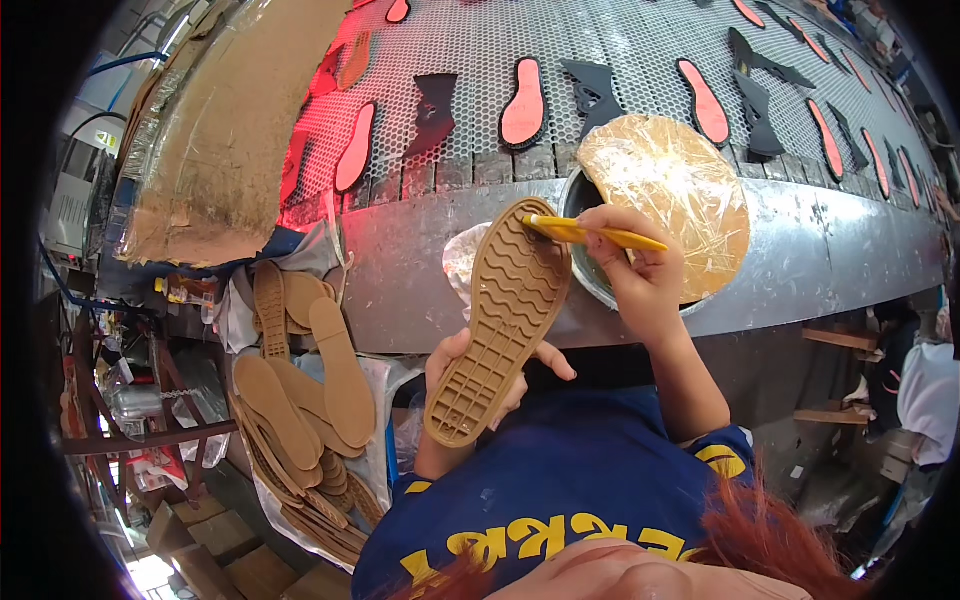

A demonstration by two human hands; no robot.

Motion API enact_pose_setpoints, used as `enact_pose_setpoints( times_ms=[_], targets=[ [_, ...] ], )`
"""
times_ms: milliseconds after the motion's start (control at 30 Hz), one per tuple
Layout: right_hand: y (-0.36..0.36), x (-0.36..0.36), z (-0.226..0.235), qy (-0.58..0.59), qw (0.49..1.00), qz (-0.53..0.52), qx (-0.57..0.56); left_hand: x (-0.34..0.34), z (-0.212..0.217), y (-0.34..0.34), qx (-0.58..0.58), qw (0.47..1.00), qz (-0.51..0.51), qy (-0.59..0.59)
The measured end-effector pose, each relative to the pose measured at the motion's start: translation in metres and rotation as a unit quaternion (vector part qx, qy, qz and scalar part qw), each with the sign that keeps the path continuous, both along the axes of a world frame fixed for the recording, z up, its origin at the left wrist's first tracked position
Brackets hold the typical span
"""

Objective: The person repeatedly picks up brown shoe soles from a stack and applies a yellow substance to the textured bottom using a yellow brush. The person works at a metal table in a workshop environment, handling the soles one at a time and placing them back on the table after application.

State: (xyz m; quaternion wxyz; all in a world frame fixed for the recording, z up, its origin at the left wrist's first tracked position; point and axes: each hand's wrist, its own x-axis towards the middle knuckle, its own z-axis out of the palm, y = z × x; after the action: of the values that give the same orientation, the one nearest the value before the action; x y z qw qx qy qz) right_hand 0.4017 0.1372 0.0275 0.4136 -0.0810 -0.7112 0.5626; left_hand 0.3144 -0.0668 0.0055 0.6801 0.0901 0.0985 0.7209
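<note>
My left hand [447,362] grips a tan shoe sole [500,320] from behind, fingers around its lower half. The sole is tilted up, and its face shows wavy ridges above and a grid of hollows toward the heel. In my right hand [640,270] is a yellow-handled brush [590,233], pinched between thumb and fingers. Its pale tip meets the sole near the toe end. Under my right hand stands a round metal pot [577,200], mostly covered by a round brown cardboard lid [690,200] wrapped in clear plastic. What the pot contains is hidden.
A pile of tan soles [345,375] lies at my left. Beyond the metal ledge [400,235], a mesh conveyor [640,50] carries pink-topped soles [524,105] and black shoe uppers [434,112]. A large cardboard sheet [230,130] stands at the far left, near red light.
</note>
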Motion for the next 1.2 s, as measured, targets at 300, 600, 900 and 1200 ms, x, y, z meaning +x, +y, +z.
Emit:
enact_pose_setpoints(
  times_ms=[300,600,900,1200],
  targets=[
    [-0.072,0.032,0.020,-0.004,0.970,0.068,0.233,0.011,0.020,0.016,-0.140,0.974,0.173,0.034],
    [-0.036,0.011,0.015,-0.045,0.988,0.081,0.123,0.008,0.000,0.017,-0.072,0.982,0.174,-0.002],
    [-0.046,0.019,0.026,-0.148,0.937,0.259,-0.180,0.005,0.013,0.027,-0.089,0.972,0.214,-0.035],
    [-0.067,0.039,0.043,-0.072,0.955,0.274,0.092,-0.002,0.011,0.028,-0.027,0.981,0.186,-0.057]
  ],
)
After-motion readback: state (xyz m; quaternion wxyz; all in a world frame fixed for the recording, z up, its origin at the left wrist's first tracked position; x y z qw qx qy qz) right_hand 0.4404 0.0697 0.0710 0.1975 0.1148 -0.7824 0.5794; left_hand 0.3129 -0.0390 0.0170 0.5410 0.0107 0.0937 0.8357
